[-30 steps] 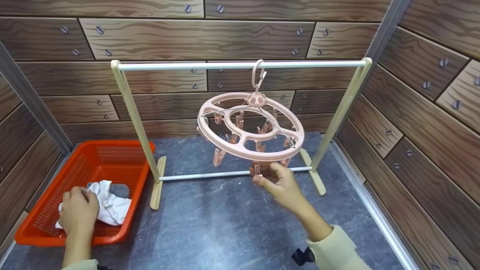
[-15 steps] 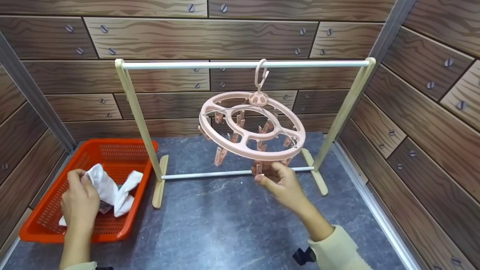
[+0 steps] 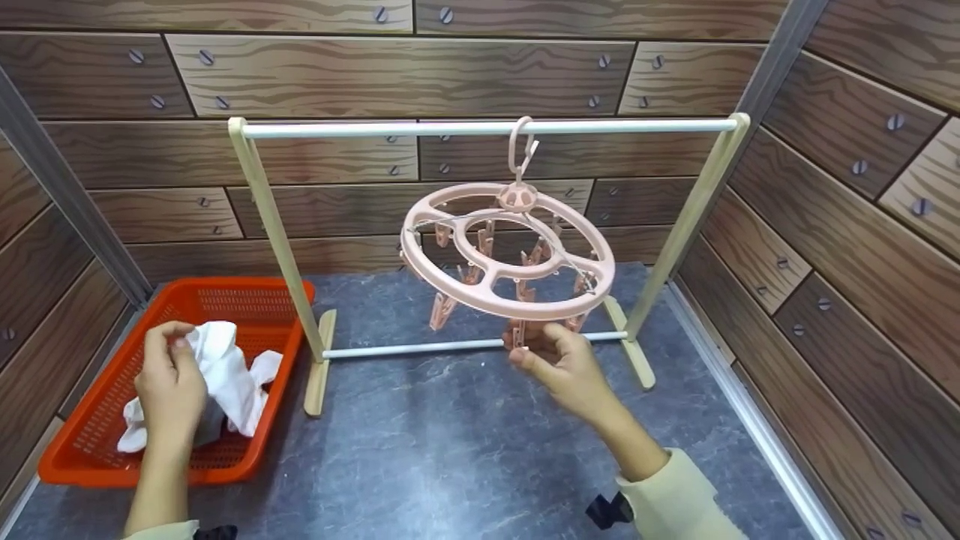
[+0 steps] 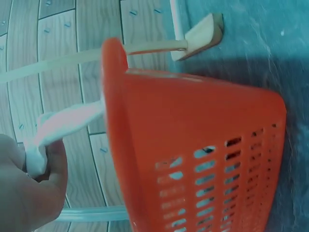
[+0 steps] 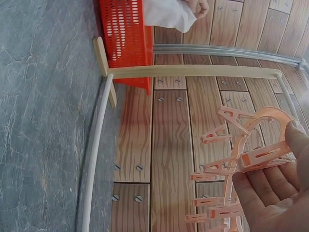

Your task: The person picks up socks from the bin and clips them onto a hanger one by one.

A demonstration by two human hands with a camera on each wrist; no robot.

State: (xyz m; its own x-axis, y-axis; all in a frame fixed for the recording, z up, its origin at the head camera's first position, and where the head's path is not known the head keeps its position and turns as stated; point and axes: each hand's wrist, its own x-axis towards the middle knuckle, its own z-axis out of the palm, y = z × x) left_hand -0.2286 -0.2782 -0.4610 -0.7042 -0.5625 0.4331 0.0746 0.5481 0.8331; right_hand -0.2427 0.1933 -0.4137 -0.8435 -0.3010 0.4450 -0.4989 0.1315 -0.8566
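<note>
Here, hands (image 3: 171,384) (image 3: 564,373) on plain cloth (image 3: 227,379), clip (image 5: 263,158).

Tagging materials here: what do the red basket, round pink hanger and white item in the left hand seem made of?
Red basket: probably moulded plastic, smooth with slight sheen; evenly coloured wall, neat rows of slots.
Round pink hanger: likely plastic, smooth and satiny; even colour, rounded rings.
White item: apparently soft fabric, matte; it creases and droops from the left hand. Fibre can't be told.
</note>
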